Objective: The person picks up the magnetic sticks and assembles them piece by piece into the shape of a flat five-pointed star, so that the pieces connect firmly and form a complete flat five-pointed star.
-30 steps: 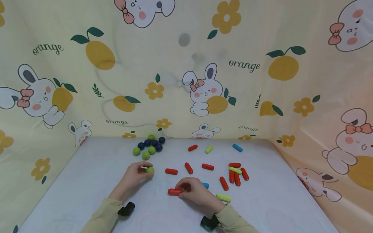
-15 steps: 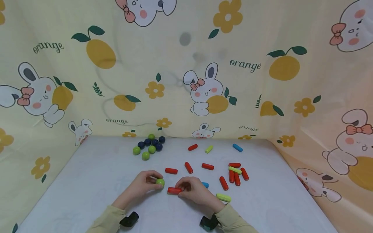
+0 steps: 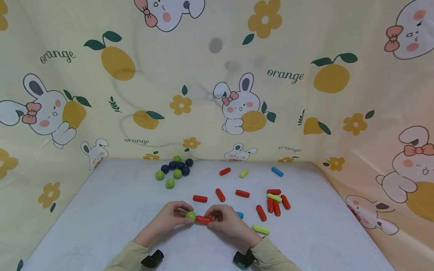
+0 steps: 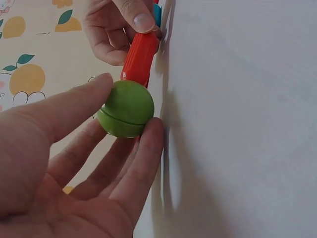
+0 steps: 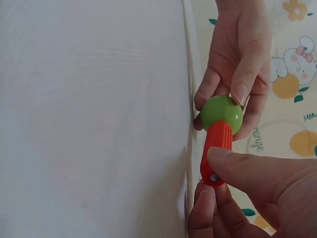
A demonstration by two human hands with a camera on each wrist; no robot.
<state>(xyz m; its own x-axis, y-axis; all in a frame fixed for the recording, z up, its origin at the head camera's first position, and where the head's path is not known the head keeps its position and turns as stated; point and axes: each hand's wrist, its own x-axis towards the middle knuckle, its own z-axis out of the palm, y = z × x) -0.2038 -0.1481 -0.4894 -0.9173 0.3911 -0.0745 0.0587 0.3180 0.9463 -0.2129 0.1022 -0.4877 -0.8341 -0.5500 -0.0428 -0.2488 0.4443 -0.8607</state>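
My left hand (image 3: 173, 217) pinches a green ball (image 4: 127, 109) between thumb and fingertips; a seam line runs round it in the left wrist view. My right hand (image 3: 228, 222) holds a red ridged rod (image 5: 217, 144) by one end, thumb on top, and a small hole shows in that end in the right wrist view. The rod's far end meets the ball, in line with it. Whether the two are joined or only touching, I cannot tell. Both hands are low over the white table (image 3: 101, 210), near its middle. Behind the right hand a blue rod (image 3: 239, 215) is partly hidden.
Green balls (image 3: 170, 183) and dark blue balls (image 3: 181, 165) cluster at the back left. Several red rods (image 3: 242, 193) lie across the middle and right, some bunched with a yellow-green rod (image 3: 274, 197). Another yellow-green rod (image 3: 261, 229) lies beside the right wrist. A patterned curtain (image 3: 203, 124) rises behind.
My left hand has brought the green ball toward me and to the right, up against the end of the red rod. My right hand has stayed nearly still, holding the rod.
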